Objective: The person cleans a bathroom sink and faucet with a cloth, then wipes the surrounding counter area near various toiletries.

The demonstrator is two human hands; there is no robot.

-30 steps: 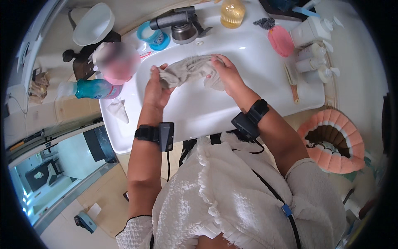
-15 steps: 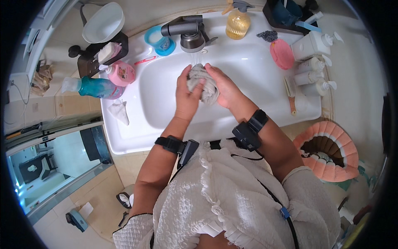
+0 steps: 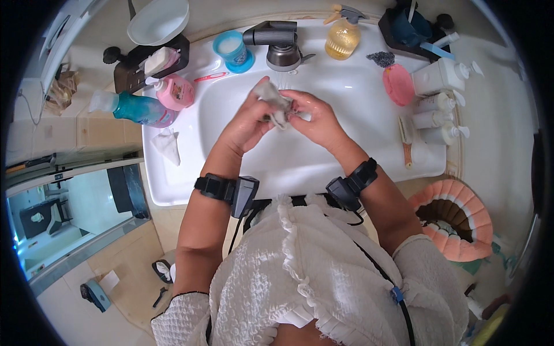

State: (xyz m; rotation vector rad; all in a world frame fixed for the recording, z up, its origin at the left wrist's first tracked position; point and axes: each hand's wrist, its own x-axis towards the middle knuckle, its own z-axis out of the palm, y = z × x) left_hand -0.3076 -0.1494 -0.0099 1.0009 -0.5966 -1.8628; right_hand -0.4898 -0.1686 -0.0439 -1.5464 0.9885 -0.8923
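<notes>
Over the white sink (image 3: 231,173), my left hand (image 3: 245,124) holds a wet, crumpled grey cloth (image 3: 272,99) up in its fingers. My right hand (image 3: 318,120) pinches the cloth's other side with thumb and fingers. Just beyond the hands, the dark grey tap (image 3: 283,56) runs thin streams of water close to the cloth. Part of the cloth is hidden by the fingers.
Along the left rim stand a pink pump bottle (image 3: 174,92), a teal bottle (image 3: 141,109) and a folded white cloth (image 3: 166,146). A blue cup (image 3: 232,52) and an amber spray bottle (image 3: 343,40) flank the tap. To the right lie a pink dish (image 3: 398,85) and a brush (image 3: 407,141).
My hands have drawn apart and turned. The cloth, bunched between both palms before, is now looser and lifted between the fingers. The whole view has shifted slightly.
</notes>
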